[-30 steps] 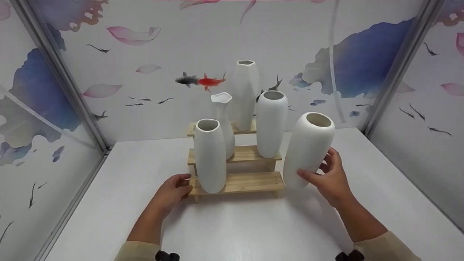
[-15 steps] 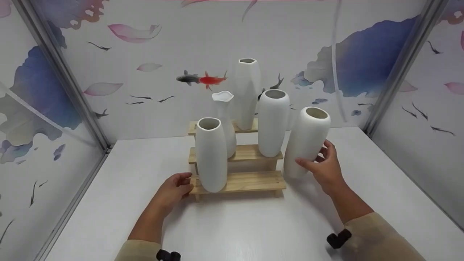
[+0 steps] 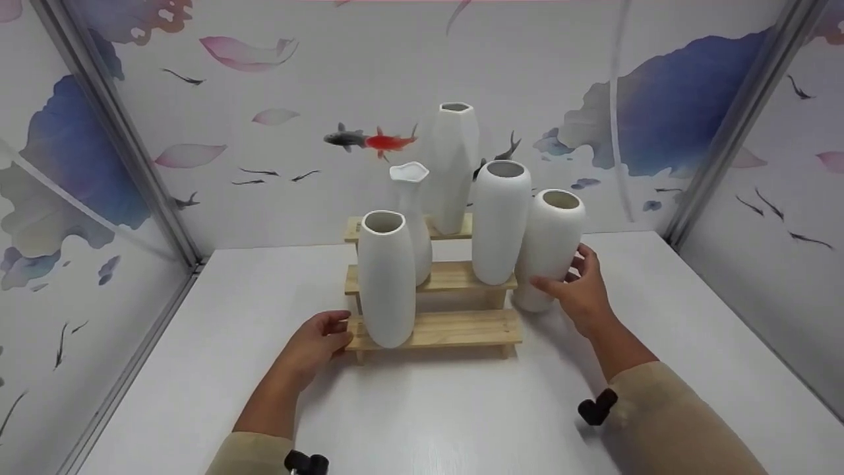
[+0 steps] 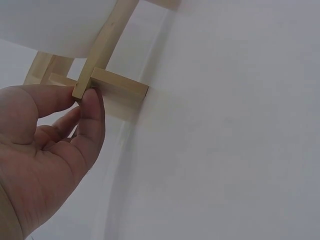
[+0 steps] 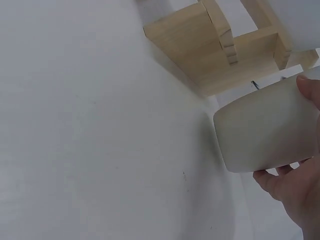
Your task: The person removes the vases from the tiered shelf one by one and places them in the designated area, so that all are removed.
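My left hand (image 3: 318, 342) pinches the left end of the lowest shelf on a three-tier wooden stand (image 3: 461, 330); the left wrist view shows thumb and finger on that board end (image 4: 82, 85). In my right hand (image 3: 581, 290) is a tall white vase (image 3: 550, 244) with a round mouth, gripped low on its body at the right of the stand. It tilts slightly, and its left side is partly hidden behind another white vase (image 3: 501, 224) on the middle shelf. The right wrist view shows the vase's base (image 5: 265, 130) beside the stand's side panel (image 5: 200, 50).
A white vase (image 3: 388, 284) stands on the lowest shelf at left. Behind it, a wavy-rimmed vase (image 3: 410, 218) is on the middle shelf, and a faceted vase (image 3: 455, 165) on the top one. Printed panels (image 3: 264, 152) enclose the white table (image 3: 422, 415).
My right hand has carried the vase back and to the left, closer to the stand, and it leans less. My left hand stays on the stand.
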A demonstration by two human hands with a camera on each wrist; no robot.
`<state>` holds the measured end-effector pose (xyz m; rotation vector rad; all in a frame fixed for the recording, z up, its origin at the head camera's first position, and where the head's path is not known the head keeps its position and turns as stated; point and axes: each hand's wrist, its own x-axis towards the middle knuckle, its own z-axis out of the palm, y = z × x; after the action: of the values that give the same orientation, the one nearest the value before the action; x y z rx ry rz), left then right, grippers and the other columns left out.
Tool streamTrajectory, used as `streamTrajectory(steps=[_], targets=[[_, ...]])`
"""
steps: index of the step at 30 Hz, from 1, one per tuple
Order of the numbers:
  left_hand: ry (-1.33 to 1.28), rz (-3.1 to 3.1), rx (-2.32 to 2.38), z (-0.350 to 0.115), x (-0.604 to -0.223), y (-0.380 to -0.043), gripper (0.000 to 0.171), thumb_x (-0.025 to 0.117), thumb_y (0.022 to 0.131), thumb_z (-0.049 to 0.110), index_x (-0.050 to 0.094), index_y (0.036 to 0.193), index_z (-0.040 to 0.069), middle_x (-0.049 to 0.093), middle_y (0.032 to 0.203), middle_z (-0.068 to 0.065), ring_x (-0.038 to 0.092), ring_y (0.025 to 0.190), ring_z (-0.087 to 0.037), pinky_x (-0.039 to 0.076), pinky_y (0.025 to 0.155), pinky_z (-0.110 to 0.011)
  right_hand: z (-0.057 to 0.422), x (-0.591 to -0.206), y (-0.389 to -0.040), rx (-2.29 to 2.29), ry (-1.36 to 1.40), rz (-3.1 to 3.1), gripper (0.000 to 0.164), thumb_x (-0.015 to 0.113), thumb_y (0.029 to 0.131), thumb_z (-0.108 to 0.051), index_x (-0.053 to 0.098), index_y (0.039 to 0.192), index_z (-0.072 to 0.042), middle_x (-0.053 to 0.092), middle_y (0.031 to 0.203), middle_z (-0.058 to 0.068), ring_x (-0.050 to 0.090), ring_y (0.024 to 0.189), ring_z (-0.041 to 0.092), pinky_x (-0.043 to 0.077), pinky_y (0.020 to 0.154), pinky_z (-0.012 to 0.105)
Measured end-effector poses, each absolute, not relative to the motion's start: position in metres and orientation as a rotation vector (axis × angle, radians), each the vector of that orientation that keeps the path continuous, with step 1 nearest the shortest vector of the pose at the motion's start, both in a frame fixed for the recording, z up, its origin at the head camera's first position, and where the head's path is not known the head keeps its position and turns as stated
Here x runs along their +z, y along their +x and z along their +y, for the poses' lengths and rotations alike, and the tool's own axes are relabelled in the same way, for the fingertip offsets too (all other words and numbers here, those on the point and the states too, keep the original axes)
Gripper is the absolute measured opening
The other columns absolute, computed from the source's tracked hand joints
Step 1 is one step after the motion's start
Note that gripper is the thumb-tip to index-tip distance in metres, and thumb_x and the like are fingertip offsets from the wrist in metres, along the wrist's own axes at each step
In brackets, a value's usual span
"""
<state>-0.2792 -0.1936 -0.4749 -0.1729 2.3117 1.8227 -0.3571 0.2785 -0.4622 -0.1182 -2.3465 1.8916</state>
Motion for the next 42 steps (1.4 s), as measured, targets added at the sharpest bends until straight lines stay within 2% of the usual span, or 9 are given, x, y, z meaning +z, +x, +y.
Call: streamTrajectory(steps=[15,20,25,33,37,42], targets=[[-0.181,2.337,1.788,-0.194,-0.476,-0.28,0.049,0.065,0.106,0.015,0.055,0.153,0.012,0.061,0.146,-0.013,0.064,0.126,-0.024,0.056,0.11,-0.042,0.285,-0.473,-0.377,1.935,-0.104,-2.371,0.128,0.095,0.083,-0.026,0.003,0.171,-0.032,0.023,0.177,0.011,0.028,0.164,0.04,0.03,0.131,0.061],[-0.18,2.337,1.791,-0.193,-0.476,-0.28,0.048,0.065,0.106,0.015,0.055,0.153,0.013,0.062,0.145,-0.012,0.065,0.126,-0.023,0.056,0.11,-0.042,0.284,-0.472,-0.375,1.93,-0.122,-2.387,0.13,0.095,0.083,-0.031,0.0,0.172,-0.034,0.021,0.178,0.011,0.028,0.164,0.04,0.033,0.129,0.061],[-0.175,2.341,1.788,-0.193,-0.475,-0.279,0.049,0.064,0.106,0.015,0.055,0.153,0.012,0.062,0.146,-0.013,0.065,0.127,-0.024,0.056,0.111,-0.043,0.276,-0.465,-0.362,1.953,-0.134,-2.368,0.126,0.092,0.086,-0.031,0.001,0.173,-0.031,0.02,0.179,0.013,0.028,0.164,0.04,0.035,0.129,0.06],[-0.182,2.343,1.774,-0.194,-0.475,-0.279,0.048,0.065,0.106,0.014,0.055,0.153,0.013,0.062,0.145,-0.012,0.065,0.126,-0.024,0.056,0.11,-0.042,0.277,-0.471,-0.356,2.027,-0.228,-2.287,0.117,0.091,0.088,-0.033,0.01,0.173,-0.03,0.025,0.178,0.012,0.035,0.162,0.036,0.042,0.125,0.056],[-0.194,2.343,1.773,-0.194,-0.475,-0.279,0.048,0.065,0.106,0.014,0.056,0.153,0.013,0.062,0.144,-0.012,0.065,0.125,-0.023,0.056,0.109,-0.041,0.278,-0.469,-0.35,2.019,-0.263,-2.273,0.109,0.089,0.089,-0.037,0.019,0.172,-0.028,0.032,0.174,0.012,0.043,0.157,0.034,0.049,0.121,0.05],[-0.178,2.322,1.801,-0.194,-0.476,-0.28,0.048,0.064,0.106,0.013,0.055,0.153,0.012,0.062,0.143,-0.012,0.065,0.125,-0.023,0.056,0.108,-0.04,0.277,-0.464,-0.338,1.991,-0.329,-2.245,0.095,0.087,0.091,-0.036,0.032,0.167,-0.024,0.043,0.161,0.011,0.051,0.144,0.026,0.059,0.101,0.028]])
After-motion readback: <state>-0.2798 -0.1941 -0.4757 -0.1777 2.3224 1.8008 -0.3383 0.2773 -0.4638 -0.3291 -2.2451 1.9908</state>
